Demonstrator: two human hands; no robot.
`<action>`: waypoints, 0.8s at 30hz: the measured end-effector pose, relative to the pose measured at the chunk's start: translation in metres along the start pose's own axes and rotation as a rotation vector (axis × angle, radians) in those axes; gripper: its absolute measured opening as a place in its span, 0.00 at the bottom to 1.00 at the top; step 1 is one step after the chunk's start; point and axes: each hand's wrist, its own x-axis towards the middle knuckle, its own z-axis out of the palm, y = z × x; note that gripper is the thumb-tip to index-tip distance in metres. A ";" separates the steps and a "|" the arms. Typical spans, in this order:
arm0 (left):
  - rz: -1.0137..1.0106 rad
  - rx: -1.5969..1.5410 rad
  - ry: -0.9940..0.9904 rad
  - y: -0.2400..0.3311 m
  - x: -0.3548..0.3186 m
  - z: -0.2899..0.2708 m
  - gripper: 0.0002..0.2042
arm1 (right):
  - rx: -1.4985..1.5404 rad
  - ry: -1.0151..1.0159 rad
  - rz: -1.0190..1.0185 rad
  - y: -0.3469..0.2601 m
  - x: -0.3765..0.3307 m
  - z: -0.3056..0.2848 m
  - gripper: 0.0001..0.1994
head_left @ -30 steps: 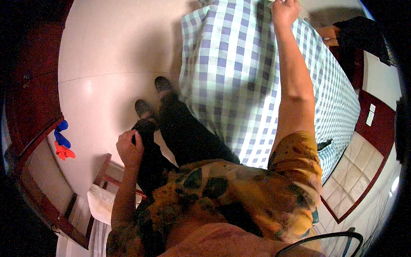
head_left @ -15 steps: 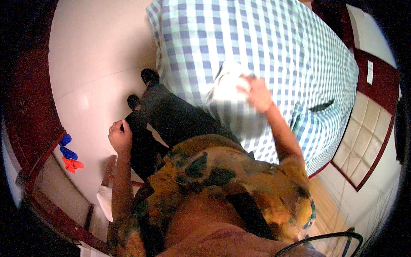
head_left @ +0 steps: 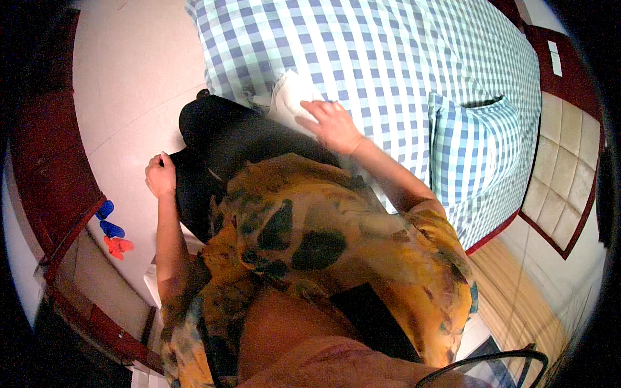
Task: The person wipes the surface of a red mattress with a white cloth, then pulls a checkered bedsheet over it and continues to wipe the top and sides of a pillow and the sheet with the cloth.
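Handling of a white cloth at the edge of a bed, seen from above. The white cloth (its exact material could not be told) lay crumpled on the checked sheet, just beside the dark trousers of the seated person. The right hand reached across the sheet to it, fingers extended and slightly spread, the fingertips at the near side of the cloth; whether they pinched it or merely rested against it could not be told. The left hand was loosely clenched near the knee, with nothing visible in it. A checked pillow stood well apart from the cloth, toward the padded headboard. On the floor, to the person's left, lay small blue items and a red item. The step in hand, as judged from this posture, was contact of the right hand with the cloth. Any further shift of the cloth would have called for a definite closing of finger and thumb on a fold, with the left hand free to assist.
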 end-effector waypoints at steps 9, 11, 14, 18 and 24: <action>-0.047 0.079 -0.084 0.008 -0.023 -0.012 0.18 | -0.318 0.414 0.979 0.133 -0.097 -0.058 0.17; -0.060 0.076 -0.110 -0.008 -0.022 -0.005 0.20 | -0.184 0.588 1.078 0.127 -0.087 -0.065 0.18; -0.071 0.098 -0.160 -0.008 -0.031 -0.005 0.24 | -0.216 0.638 0.771 0.064 -0.065 -0.037 0.22; -0.046 0.160 -0.166 0.000 -0.038 -0.008 0.29 | -0.065 0.019 0.298 -0.021 -0.057 -0.008 0.23; -0.057 0.150 -0.155 -0.001 -0.045 -0.010 0.29 | -0.236 0.106 0.670 0.062 -0.150 -0.042 0.22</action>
